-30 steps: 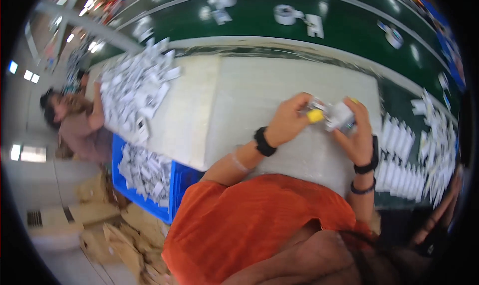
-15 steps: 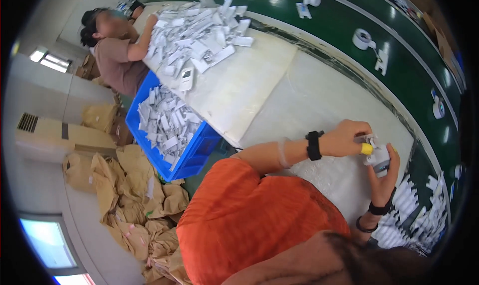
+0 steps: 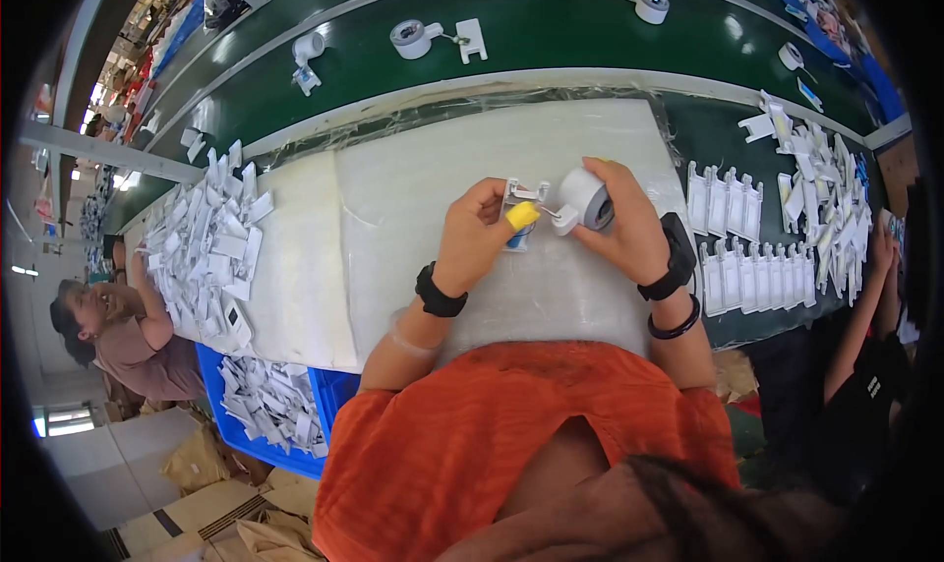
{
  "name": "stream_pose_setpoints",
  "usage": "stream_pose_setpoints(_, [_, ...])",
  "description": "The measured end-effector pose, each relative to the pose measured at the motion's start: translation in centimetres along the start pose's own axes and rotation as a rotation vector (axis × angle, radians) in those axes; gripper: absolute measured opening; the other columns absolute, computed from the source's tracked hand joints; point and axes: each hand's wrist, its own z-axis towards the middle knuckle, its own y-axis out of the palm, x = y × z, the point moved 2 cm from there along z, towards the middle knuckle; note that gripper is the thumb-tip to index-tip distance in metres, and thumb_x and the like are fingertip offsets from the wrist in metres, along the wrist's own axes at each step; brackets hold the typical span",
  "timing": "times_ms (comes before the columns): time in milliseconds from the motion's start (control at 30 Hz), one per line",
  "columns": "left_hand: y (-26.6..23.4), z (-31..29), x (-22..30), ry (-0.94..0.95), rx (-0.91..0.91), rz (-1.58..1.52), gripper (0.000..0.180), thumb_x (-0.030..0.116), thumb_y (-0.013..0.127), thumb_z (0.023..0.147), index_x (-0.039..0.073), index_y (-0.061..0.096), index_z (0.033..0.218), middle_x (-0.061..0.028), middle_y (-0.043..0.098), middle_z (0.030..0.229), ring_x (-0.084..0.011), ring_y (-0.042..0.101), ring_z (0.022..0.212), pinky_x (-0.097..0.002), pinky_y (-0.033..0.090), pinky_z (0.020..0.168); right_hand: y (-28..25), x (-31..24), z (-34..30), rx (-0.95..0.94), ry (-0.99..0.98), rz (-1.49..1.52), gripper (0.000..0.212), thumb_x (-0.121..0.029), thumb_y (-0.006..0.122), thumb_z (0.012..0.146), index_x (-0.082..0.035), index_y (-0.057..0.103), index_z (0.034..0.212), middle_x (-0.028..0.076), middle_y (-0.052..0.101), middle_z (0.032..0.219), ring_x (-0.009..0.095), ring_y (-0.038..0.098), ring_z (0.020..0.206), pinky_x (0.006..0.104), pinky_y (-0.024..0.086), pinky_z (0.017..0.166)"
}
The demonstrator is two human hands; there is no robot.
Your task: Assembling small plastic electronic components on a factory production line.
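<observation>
My left hand [image 3: 470, 239], a yellow cover on its thumb, pinches a small white plastic bracket [image 3: 513, 194] above the pale work mat. In my right hand [image 3: 634, 230] is a white round housing [image 3: 580, 190] with a grey rim, held between thumb and fingers. A thin wire appears to join the housing's short white arm [image 3: 564, 220] to the bracket. The two parts are close but apart. Fingers partly cover both.
The pale mat [image 3: 413, 296] lies before me. White plastic parts [image 3: 206, 237] are heaped left, above a filled blue bin [image 3: 339, 390]. Rows of white brackets [image 3: 752, 277] stand right, near a loose pile [image 3: 836, 208]. Similar round units [image 3: 411, 39] sit on the green conveyor [image 3: 551, 46]. People are at both sides.
My view has swung from the left to face the bench. The housing and bracket, close together before, are now apart, one in each hand.
</observation>
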Motion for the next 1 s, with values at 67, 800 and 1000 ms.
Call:
stream_pose_setpoints(67, [0.0,-0.1,0.2,-0.013,0.011,-0.051,0.022,0.004,0.07,0.088,0.0,0.062,0.108,-0.0016,0.068,0.097,-0.0067,0.062,0.087,-0.0226,0.051,0.077,-0.1,-0.2,0.2,0.004,-0.007,0.011,0.068,-0.011,0.078,0.073,0.0,0.047,0.133,0.022,0.055,0.125,0.041,0.054,0.114,0.0416,0.046,0.097])
stream_pose_setpoints(800, [-7.7,24.9,-0.5,0.236,0.519,0.036,0.033,0.007,0.068,0.079,-0.002,0.06,0.11,-0.0136,0.066,0.1,-0.0249,0.064,0.093,-0.0346,0.052,0.081,2.4,2.1,-0.2,-0.104,0.087,0.022,0.063,-0.005,0.069,0.084,0.001,0.04,0.14,0.022,0.051,0.131,0.034,0.059,0.109,0.0391,0.051,0.09])
stream_pose_setpoints(1000, [-20.7,24.5,0.9,0.674,1.093,0.868,0.04,0.001,0.067,0.074,0.001,0.058,0.113,-0.0152,0.057,0.109,-0.0331,0.053,0.104,-0.0421,0.043,0.094,2.6,2.3,0.3,-0.119,0.05,-0.036,0.059,-0.005,0.069,0.084,0.003,0.043,0.137,0.024,0.053,0.125,0.037,0.057,0.109,0.0408,0.049,0.093])
